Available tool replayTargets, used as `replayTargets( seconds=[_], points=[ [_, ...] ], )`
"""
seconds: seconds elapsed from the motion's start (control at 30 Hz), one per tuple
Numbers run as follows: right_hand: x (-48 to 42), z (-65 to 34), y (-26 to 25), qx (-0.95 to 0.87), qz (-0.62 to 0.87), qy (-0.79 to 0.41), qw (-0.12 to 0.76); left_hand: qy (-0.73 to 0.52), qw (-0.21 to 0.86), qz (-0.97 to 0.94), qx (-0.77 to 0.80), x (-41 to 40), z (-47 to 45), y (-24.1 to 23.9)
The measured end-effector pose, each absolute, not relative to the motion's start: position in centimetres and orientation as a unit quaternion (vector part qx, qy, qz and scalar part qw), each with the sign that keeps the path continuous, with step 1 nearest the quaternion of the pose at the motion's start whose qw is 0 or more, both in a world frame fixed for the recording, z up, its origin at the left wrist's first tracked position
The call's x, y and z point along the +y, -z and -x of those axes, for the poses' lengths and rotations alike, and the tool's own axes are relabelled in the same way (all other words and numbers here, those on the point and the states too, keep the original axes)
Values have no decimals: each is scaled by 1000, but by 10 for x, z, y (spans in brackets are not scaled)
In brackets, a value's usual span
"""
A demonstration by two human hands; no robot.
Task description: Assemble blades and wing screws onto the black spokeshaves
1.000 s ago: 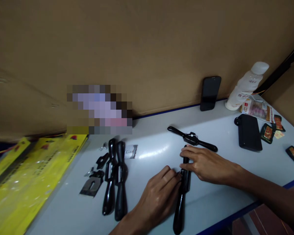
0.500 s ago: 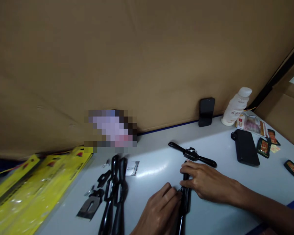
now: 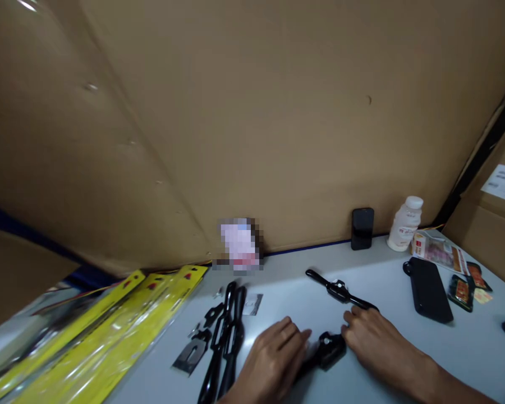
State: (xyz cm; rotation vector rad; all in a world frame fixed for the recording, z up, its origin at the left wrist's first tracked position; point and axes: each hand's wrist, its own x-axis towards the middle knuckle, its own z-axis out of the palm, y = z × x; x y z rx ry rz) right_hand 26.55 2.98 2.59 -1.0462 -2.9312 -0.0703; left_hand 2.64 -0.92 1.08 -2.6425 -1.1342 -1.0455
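A black spokeshave (image 3: 331, 350) lies slanted between my hands, its middle section showing. My left hand (image 3: 275, 354), fingers curled, is closed on its left handle. My right hand (image 3: 372, 345) has its fingers closed round the other end and hides that handle. Just behind lies another black spokeshave (image 3: 339, 290), its near handle partly behind my right hand. To the left, two spokeshave bodies (image 3: 226, 342) lie side by side. Beside them are a slotted metal blade (image 3: 191, 354), a dark cap piece (image 3: 213, 315) and small screws (image 3: 194, 330). A thin plate (image 3: 253, 304) lies to their right.
Yellow plastic packages (image 3: 151, 320) cover the left side. A cardboard wall (image 3: 252, 123) rises behind the table. Along the back and right are a phone (image 3: 362, 229), a white bottle (image 3: 405, 224), a black power-bank-like block (image 3: 430, 290) and small food packets (image 3: 460, 292). A blurred item (image 3: 239, 244) leans on the wall.
The spokeshave in my hands has turned from pointing away from me to lying more crosswise. My right hand has moved to its right end. The view has tilted up and swung left.
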Motion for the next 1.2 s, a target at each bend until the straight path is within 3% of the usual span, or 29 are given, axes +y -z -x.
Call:
replayTargets(
  seconds=[0.17, 0.37, 0.57, 0.73, 1.03, 1.2],
  points=[
    [36, -270, -27, -934, 355, 31, 0, 376, 129, 754, -523, 17, 35, -18],
    [54, -255, -23, -909, 415, 48, -6, 183, 57, 689, -699, 32, 80, -28],
    [60, -251, -26, -890, 448, 46, 75, 46, 21, 744, -666, 28, 58, -32],
    [43, -241, -20, -920, 371, 32, 121, 27, 20, 744, -667, 23, 45, -26],
    [30, -230, -3, -934, 334, 17, 122, -33, 33, 706, -706, 12, 19, -29],
    [34, -234, -4, -936, 320, 1, 143, -5, 17, 743, -670, 6, 2, -27]
  ],
)
